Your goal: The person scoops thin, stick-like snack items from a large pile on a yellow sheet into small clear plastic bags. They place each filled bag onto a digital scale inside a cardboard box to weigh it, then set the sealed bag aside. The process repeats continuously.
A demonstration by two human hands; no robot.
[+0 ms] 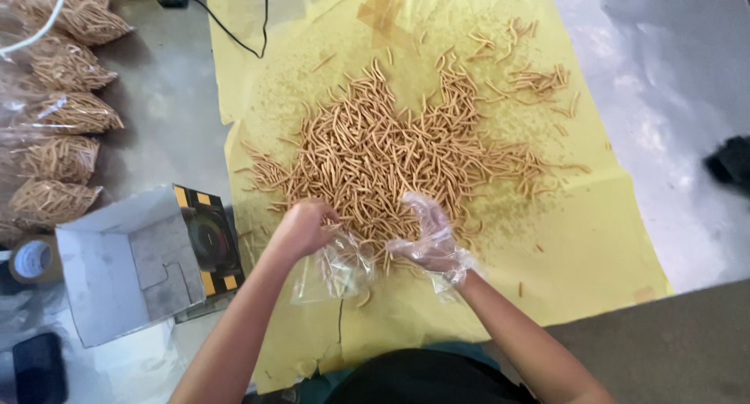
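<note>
A big heap of thin tan snack sticks (398, 142) is spread over a yellow sheet (578, 232). My left hand (303, 226) is bare and grips the mouth of a small clear plastic bag (334, 267) at the heap's near edge. My right hand (428, 236) wears a clear plastic glove and rests on the sticks beside the bag, fingers spread and slightly cupped. A few sticks lie inside or under the bag.
Several filled clear bags of sticks (58, 107) lie in a row at the far left. An open grey cardboard box (125, 263) stands near my left arm, with a tape roll (33, 259) beside it. A black cable (234, 37) runs along the floor.
</note>
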